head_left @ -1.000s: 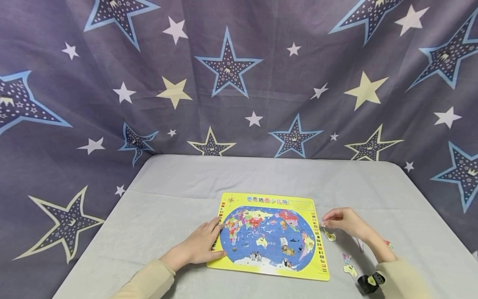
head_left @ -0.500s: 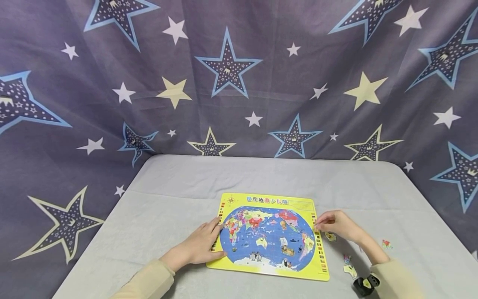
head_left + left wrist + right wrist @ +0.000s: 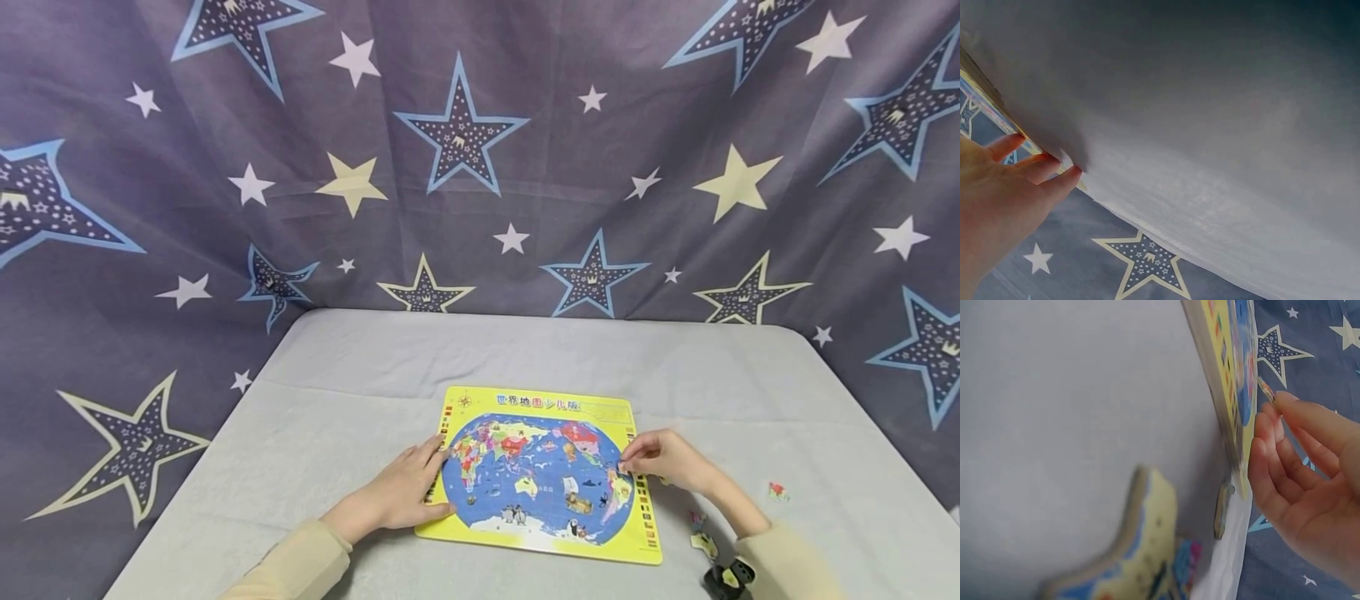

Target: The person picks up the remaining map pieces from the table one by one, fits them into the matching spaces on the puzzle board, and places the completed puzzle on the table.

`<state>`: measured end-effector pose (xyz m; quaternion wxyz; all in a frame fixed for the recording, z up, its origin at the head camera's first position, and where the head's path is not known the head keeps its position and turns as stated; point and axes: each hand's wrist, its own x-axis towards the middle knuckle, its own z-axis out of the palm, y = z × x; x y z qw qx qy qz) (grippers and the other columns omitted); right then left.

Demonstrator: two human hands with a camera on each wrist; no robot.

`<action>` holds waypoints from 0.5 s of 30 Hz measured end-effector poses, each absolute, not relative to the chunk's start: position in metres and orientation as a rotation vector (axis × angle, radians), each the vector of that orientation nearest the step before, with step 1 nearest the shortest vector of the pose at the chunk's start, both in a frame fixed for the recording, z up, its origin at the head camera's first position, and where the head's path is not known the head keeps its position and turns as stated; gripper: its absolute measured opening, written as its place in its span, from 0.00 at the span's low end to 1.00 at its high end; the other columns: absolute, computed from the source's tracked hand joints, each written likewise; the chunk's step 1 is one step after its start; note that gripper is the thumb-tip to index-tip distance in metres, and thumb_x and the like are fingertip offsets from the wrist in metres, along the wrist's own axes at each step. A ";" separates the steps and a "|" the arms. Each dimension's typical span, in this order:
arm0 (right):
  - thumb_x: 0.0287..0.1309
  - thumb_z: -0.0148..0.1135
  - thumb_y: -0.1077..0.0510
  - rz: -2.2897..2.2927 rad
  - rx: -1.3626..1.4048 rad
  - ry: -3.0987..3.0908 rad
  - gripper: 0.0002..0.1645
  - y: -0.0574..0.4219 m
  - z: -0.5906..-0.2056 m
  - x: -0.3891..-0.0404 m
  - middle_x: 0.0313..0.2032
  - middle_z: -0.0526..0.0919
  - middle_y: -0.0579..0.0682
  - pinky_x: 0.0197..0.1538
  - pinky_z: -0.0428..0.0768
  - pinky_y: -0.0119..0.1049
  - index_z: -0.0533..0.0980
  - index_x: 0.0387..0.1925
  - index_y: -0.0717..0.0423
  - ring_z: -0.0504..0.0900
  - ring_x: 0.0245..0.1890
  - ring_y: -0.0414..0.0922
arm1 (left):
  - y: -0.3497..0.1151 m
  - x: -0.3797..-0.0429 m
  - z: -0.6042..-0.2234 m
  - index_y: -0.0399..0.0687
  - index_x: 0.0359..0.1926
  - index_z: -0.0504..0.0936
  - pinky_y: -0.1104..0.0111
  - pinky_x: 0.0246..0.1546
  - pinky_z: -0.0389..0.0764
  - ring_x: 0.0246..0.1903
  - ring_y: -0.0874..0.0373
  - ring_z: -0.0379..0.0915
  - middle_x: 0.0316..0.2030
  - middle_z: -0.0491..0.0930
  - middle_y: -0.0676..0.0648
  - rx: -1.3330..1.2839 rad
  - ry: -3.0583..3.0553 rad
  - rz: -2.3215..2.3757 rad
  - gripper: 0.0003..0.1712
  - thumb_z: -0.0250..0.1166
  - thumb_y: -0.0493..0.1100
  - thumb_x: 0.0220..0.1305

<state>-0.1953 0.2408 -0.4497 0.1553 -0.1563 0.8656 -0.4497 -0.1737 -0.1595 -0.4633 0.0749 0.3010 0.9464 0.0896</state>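
Plainly, the world-map board (image 3: 525, 542) lies flat on the grey cloth (image 3: 337, 433), with the left hand (image 3: 401, 487) resting, fingers extended, at its nine o'clock edge, while at three o'clock the right hand (image 3: 663, 457) pinches a small puzzle piece (image 3: 1267, 392) between thumb and fingers; farther out at three o'clock lies a red-and-green piece (image 3: 777, 490), and toward four o'clock a yellow-and-white piece (image 3: 703, 545) sits just beside a pink-and-blue piece (image 3: 697, 522)

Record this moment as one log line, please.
left hand: touching left edge of map board | right hand: pinching puzzle piece | loose pieces: right of board
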 end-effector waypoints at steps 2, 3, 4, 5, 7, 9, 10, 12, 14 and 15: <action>0.50 0.59 0.64 -1.293 -0.467 2.478 0.07 0.239 -0.451 -0.195 0.25 0.80 0.53 0.16 0.67 0.25 0.78 0.32 0.65 0.68 0.16 0.36 | -0.160 -0.173 -0.463 0.36 0.61 0.59 0.54 0.60 0.56 0.63 0.46 0.49 0.63 0.52 0.35 0.907 2.842 0.269 0.47 0.52 0.67 0.53; 0.50 0.59 0.65 -1.298 -0.481 2.476 0.07 0.239 -0.452 -0.195 0.26 0.80 0.53 0.18 0.70 0.25 0.78 0.32 0.66 0.70 0.18 0.37 | -0.160 -0.174 -0.463 0.36 0.61 0.59 0.54 0.60 0.56 0.63 0.46 0.49 0.63 0.52 0.35 0.907 2.842 0.269 0.46 0.52 0.67 0.53; 0.50 0.58 0.66 -1.303 -0.494 2.476 0.07 0.238 -0.452 -0.195 0.26 0.80 0.54 0.19 0.72 0.26 0.78 0.31 0.66 0.72 0.19 0.37 | -0.159 -0.174 -0.464 0.36 0.61 0.59 0.54 0.60 0.56 0.63 0.46 0.49 0.63 0.52 0.35 0.909 2.841 0.271 0.46 0.52 0.67 0.53; 0.49 0.58 0.67 -1.308 -0.505 2.475 0.07 0.237 -0.453 -0.195 0.27 0.80 0.54 0.22 0.74 0.27 0.78 0.31 0.67 0.73 0.21 0.38 | -0.159 -0.174 -0.463 0.35 0.61 0.59 0.54 0.60 0.56 0.63 0.46 0.49 0.63 0.52 0.35 0.911 2.842 0.273 0.46 0.52 0.67 0.53; 0.49 0.57 0.68 -1.321 -0.527 2.469 0.07 0.236 -0.454 -0.195 0.27 0.80 0.54 0.27 0.77 0.29 0.78 0.31 0.68 0.76 0.24 0.40 | -0.159 -0.174 -0.463 0.35 0.61 0.59 0.54 0.60 0.56 0.63 0.46 0.49 0.63 0.52 0.35 0.911 2.842 0.274 0.46 0.52 0.67 0.53; 0.50 0.58 0.67 -1.317 -0.531 2.469 0.07 0.235 -0.455 -0.195 0.27 0.80 0.54 0.29 0.78 0.29 0.77 0.31 0.68 0.77 0.25 0.40 | -0.159 -0.174 -0.463 0.36 0.61 0.59 0.54 0.60 0.56 0.63 0.46 0.49 0.63 0.52 0.35 0.907 2.839 0.272 0.46 0.52 0.67 0.53; 0.49 0.58 0.67 -1.315 -0.534 2.469 0.06 0.234 -0.455 -0.195 0.27 0.80 0.54 0.29 0.78 0.30 0.77 0.31 0.68 0.77 0.25 0.40 | -0.159 -0.173 -0.463 0.36 0.61 0.59 0.54 0.60 0.56 0.63 0.46 0.49 0.63 0.52 0.35 0.908 2.840 0.272 0.46 0.52 0.67 0.53; 0.49 0.58 0.67 -1.311 -0.540 2.468 0.06 0.234 -0.456 -0.194 0.27 0.80 0.54 0.28 0.77 0.29 0.78 0.31 0.68 0.77 0.25 0.40 | -0.159 -0.173 -0.463 0.36 0.61 0.59 0.54 0.60 0.56 0.62 0.46 0.49 0.63 0.52 0.35 0.905 2.838 0.273 0.47 0.52 0.67 0.53; 0.49 0.57 0.67 -1.302 -0.550 2.476 0.06 0.233 -0.457 -0.194 0.28 0.80 0.53 0.28 0.77 0.29 0.78 0.30 0.67 0.76 0.25 0.39 | -0.159 -0.174 -0.463 0.36 0.61 0.59 0.54 0.60 0.56 0.62 0.46 0.50 0.63 0.52 0.35 0.901 2.836 0.269 0.47 0.52 0.67 0.53; 0.49 0.57 0.68 -1.297 -0.556 2.483 0.06 0.233 -0.458 -0.194 0.28 0.80 0.53 0.28 0.76 0.28 0.78 0.30 0.67 0.76 0.25 0.39 | -0.159 -0.174 -0.463 0.36 0.61 0.59 0.54 0.60 0.56 0.62 0.46 0.50 0.63 0.52 0.35 0.897 2.835 0.266 0.47 0.52 0.67 0.52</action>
